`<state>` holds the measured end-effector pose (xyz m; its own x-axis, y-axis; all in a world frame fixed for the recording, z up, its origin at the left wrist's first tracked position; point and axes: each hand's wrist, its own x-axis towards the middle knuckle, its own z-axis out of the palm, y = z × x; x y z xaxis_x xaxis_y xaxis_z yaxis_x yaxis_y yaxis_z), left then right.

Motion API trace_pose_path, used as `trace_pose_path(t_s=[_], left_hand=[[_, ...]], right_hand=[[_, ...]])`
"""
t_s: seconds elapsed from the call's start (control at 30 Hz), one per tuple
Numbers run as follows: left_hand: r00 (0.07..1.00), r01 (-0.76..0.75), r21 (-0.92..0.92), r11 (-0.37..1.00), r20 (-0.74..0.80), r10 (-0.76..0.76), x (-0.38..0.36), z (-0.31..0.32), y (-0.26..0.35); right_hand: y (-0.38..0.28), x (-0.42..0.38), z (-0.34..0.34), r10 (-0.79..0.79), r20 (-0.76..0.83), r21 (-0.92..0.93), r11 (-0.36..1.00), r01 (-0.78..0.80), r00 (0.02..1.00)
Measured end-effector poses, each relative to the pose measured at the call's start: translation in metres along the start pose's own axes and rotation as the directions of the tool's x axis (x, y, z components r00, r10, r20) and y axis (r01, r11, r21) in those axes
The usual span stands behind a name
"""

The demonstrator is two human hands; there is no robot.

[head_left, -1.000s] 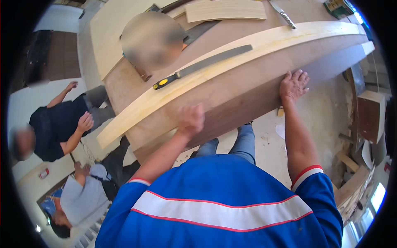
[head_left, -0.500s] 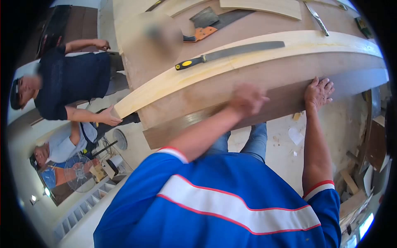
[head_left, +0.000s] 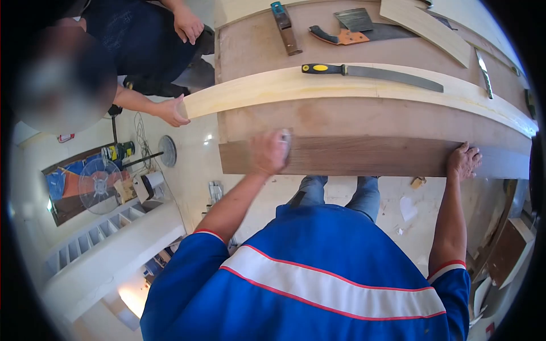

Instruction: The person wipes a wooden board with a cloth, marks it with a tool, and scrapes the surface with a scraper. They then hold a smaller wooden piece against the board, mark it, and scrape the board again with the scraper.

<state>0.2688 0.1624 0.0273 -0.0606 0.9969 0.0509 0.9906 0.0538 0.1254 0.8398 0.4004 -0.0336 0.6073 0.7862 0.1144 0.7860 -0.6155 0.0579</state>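
A long dark brown wooden board [head_left: 352, 156] lies along the table edge in front of me. My left hand [head_left: 267, 152], blurred by motion, is closed on a small greyish piece [head_left: 285, 138] pressed to the board near its left end; its kind cannot be made out. My right hand [head_left: 464, 161] lies flat on the board toward its right end, fingers stretched out. Beyond it a pale curved wooden strip [head_left: 250, 90] runs across the table, and a file [head_left: 392, 78] with a black and yellow handle rests on top.
A co-worker's hand [head_left: 172, 111] grips the strip's left end. Farther back lie a wooden hand plane [head_left: 287, 34], an orange-handled saw [head_left: 347, 37], a pale plank [head_left: 426, 31] and a slim metal tool [head_left: 484, 74]. A fan [head_left: 99, 184] stands on the left.
My left hand has moved left along the board, while my right hand stays on its right part. The view has shifted, and the co-worker appears closer at the upper left.
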Motion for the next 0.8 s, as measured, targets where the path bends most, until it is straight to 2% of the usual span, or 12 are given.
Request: trace_pose_path(t_s=[0.07,0.13,0.23,0.33,0.4,0.47,0.57,0.6,0.67,0.77,0.8], left_hand=[[0.991,0.13,0.164,0.978,-0.002,-0.132,-0.015,-0.023,-0.043],[0.96,0.228,0.243,0.943,-0.221,-0.175,-0.037,-0.017,-0.088],[0.887,0.461,0.324,0.826,-0.21,-0.412,-0.049,-0.01,-0.113],[0.903,0.405,0.204,0.891,-0.24,-0.355,-0.051,0.008,-0.078],[0.948,0.173,0.178,0.969,-0.296,-0.115,-0.026,0.003,-0.025],[0.966,0.057,0.046,0.997,-0.255,-0.043,0.003,-0.002,0.02],[0.967,-0.02,-0.036,0.999,-0.255,0.01,0.018,0.01,0.02],[0.984,0.088,0.009,0.996,-0.155,-0.085,0.008,0.007,0.009],[0.963,0.262,0.127,0.957,0.026,-0.268,-0.014,-0.002,-0.031],[0.881,0.449,0.322,0.834,-0.002,-0.473,-0.021,-0.011,-0.062],[0.916,0.393,0.233,0.889,-0.014,-0.401,-0.023,-0.003,-0.055]], right_hand=[[0.001,0.002,0.002,-0.007,0.0,-0.007,1.0,0.007,1.0],[0.001,0.001,0.002,0.0,0.007,-0.004,1.0,0.0,1.0],[0.0,0.002,0.0,0.007,0.017,-0.029,1.0,-0.006,1.0],[-0.001,0.0,-0.004,0.013,0.023,-0.007,1.0,-0.013,1.0],[0.003,0.001,0.002,0.016,0.014,-0.013,1.0,-0.016,1.0],[0.001,0.004,0.005,0.011,0.012,-0.014,1.0,-0.011,1.0],[-0.002,0.008,-0.003,-0.006,0.018,-0.021,1.0,0.007,1.0],[-0.001,0.006,-0.005,-0.002,0.033,-0.031,1.0,0.003,0.999],[-0.005,0.002,-0.006,0.008,0.052,-0.036,0.999,-0.006,0.999],[0.001,0.001,-0.01,0.013,0.053,-0.033,0.999,-0.012,0.999],[-0.001,-0.001,-0.009,0.016,0.05,-0.019,1.0,-0.015,0.999]])
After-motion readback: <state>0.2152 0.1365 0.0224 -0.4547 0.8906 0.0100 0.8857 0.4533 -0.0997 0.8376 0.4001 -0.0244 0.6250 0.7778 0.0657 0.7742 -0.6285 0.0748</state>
